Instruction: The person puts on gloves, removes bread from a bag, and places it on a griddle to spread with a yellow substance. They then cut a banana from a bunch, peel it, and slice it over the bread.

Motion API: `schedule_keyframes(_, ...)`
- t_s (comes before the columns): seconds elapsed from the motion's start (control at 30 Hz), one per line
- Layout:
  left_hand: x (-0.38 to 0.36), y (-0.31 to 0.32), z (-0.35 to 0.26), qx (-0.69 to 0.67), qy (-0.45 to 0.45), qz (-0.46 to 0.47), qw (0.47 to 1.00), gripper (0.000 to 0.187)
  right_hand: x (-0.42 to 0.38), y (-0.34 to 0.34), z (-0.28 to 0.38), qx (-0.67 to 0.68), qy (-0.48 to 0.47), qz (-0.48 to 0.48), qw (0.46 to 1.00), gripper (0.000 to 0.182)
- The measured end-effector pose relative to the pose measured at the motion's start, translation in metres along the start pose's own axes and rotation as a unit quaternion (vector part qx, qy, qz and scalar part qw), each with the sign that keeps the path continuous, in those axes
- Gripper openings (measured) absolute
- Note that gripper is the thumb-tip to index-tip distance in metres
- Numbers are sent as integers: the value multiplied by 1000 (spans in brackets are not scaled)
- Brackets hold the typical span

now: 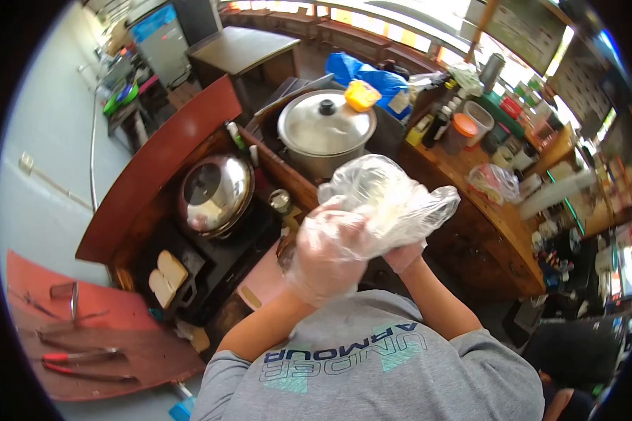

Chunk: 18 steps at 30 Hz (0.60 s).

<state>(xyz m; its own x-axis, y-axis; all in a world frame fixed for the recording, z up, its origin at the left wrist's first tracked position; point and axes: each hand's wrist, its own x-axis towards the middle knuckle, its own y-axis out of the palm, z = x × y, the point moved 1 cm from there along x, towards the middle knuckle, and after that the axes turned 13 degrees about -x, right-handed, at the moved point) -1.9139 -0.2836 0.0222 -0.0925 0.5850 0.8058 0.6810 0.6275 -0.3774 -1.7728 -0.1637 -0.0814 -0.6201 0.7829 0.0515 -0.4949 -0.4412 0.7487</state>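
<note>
A clear plastic bag [393, 203] with pale contents is held up in front of my chest. My left hand [330, 249], in a clear plastic glove, has its fingers closed on the bag's near left side. From below and to the right, my right hand [405, 255], also gloved, grips the bag; most of its fingers are hidden behind the plastic. Beneath my left hand lies a pink board [263, 277]. Two bread slices [168, 279] rest on a black griddle [189, 263] to the left.
A large lidded pot [323, 130] with an orange item [361, 95] on its lid stands ahead. A domed lidded pan [216, 193] is at the left. Containers and bottles crowd the wooden counter [463, 203] at the right. Tongs [84, 356] hang on the red panel.
</note>
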Motion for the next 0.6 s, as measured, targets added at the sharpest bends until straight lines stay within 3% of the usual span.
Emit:
schedule_keyframes(0.03, 1, -1, 5, -6, -19, -26, 999, 38, -2, -2, 5, 50, 26, -43, 998, 61)
schedule_keyframes(0.1, 22, -5, -3, -80, -74, 22, 994, 41, 0, -1, 15, 56, -10, -84, 995, 70)
schedule_keyframes(0.13, 35, -6, -18, -103, -84, -10, 991, 44, -5, -3, 22, -191, -61, -57, 978, 68)
schedule_keyframes(0.17, 47, -9, -35, -124, -94, -42, 987, 47, -6, -10, 26, -11, -64, 9, 998, 68)
schedule_keyframes(0.2, 55, -14, -45, -68, 5, -44, 997, 49, -7, -17, 29, 168, -44, 72, 982, 69)
schedule_keyframes(0.27, 57, -15, -63, -147, 172, 38, 973, 33, -7, -39, 33, 180, -56, 67, 980, 70)
schedule_keyframes(0.3, 56, -11, -76, -211, 190, 103, 953, 29, -8, -51, 31, 192, -51, 71, 978, 71)
schedule_keyframes(0.33, 76, 2, -91, -268, 166, 193, 929, 27, -10, -67, 30, 85, -80, 27, 993, 70)
schedule_keyframes(0.37, 75, 13, -92, -272, 168, 196, 927, 27, -13, -80, 30, -25, -99, -22, 995, 68)
schedule_keyframes(0.43, 65, 41, -77, -47, -29, 363, 930, 29, -15, -98, 40, -191, -162, -32, 968, 64)
schedule_keyframes(0.47, 67, 53, -67, -136, 29, 288, 947, 27, -14, -85, 53, 91, -141, 2, 986, 59)
schedule_keyframes(0.57, 77, 70, -58, -149, 9, 311, 939, 26, -13, -77, 85, 106, -137, -31, 984, 63)
schedule_keyframes(0.6, 73, 83, -46, -63, -119, 415, 900, 25, -12, -95, 87, 81, -146, -68, 984, 67)
